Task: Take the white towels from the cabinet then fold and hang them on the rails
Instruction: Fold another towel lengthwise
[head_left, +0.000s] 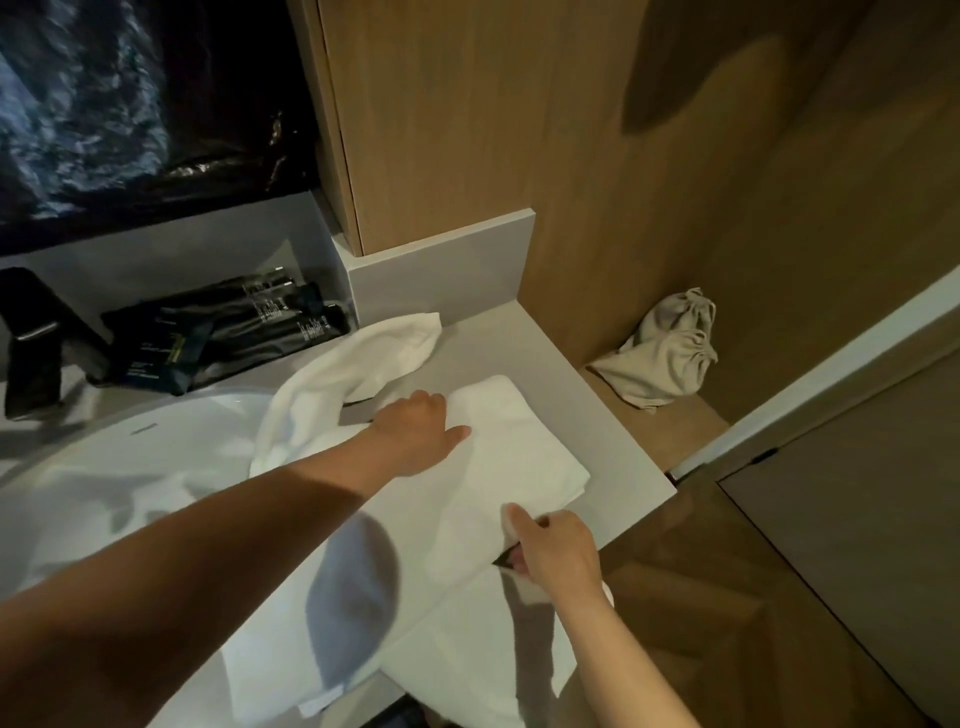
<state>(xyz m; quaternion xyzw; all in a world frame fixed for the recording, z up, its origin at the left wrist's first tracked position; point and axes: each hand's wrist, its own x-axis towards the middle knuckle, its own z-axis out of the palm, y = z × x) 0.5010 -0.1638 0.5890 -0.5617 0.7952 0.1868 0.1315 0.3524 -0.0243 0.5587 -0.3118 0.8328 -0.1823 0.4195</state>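
A white towel (509, 457) lies partly folded on the grey counter (613, 431), its lower part hanging over the front edge. My left hand (415, 431) rests on the towel's far left edge, thumb pointing right, fingers curled at its border. At the near right edge my right hand (550, 551) pinches a fold of the same towel between thumb and fingers. A second white towel (353, 379) lies crumpled behind my left hand, draped over the basin rim.
A white basin (104, 493) sits to the left with a dark tap (31, 343) behind it. Dark toiletry packets (223, 332) lie at the back. A beige drawstring bag (665, 353) sits on a wooden shelf at right. Wooden cabinet panels (467, 114) rise behind.
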